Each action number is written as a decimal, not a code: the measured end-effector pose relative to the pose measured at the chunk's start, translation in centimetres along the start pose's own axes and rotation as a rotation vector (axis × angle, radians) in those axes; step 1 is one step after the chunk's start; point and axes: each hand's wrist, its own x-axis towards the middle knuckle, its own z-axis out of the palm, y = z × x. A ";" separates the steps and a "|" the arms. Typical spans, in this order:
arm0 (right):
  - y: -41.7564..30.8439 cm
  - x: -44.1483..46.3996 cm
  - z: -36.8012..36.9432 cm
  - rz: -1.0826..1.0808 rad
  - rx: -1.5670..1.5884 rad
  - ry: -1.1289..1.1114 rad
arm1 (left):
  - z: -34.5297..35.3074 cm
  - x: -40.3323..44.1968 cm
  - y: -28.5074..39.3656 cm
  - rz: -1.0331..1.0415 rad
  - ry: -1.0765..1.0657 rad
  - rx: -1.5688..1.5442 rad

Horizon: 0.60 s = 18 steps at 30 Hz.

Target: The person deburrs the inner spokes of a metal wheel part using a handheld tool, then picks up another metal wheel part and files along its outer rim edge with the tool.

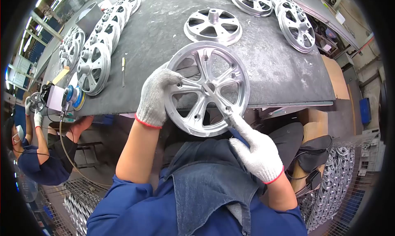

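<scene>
My left hand [156, 94], in a white knit glove with a red cuff, is closed on the left rim of a bare metal spoked wheel [191, 86]. The wheel is tilted up toward me above the table's near edge. In my right hand [259, 153], gloved alike, is a file with a blue handle [238, 136]. Its narrow blade [214, 96] lies across the wheel's face near the hub, with my index finger stretched along it. Just beyond, another spoked wheel [201, 26] lies flat, hub up, on the dark table [148, 38].
Rows of leaning wheels line the table's left [94, 69] and right [297, 28]. A blue sander [75, 96] sits at the left edge near a slim tool [123, 72]. A co-worker [45, 166] handles a wheel at far left. Wire baskets of metal parts [335, 186] flank me.
</scene>
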 end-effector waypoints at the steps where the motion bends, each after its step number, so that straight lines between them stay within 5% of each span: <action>1: 0.0 -0.2 0.4 0.001 0.001 -0.002 | 0.7 -0.6 0.1 0.026 0.010 -0.029; 11: -0.8 -1.0 0.8 -0.037 0.128 -0.100 | 2.9 -5.6 -5.9 0.263 0.075 -0.353; 15: -1.5 -1.4 0.3 -0.045 0.165 -0.177 | 4.4 -6.1 -6.4 0.290 0.269 -0.395; 18: -1.1 -1.4 0.2 -0.070 0.180 -0.165 | 4.1 -5.5 -3.6 0.257 0.028 -0.434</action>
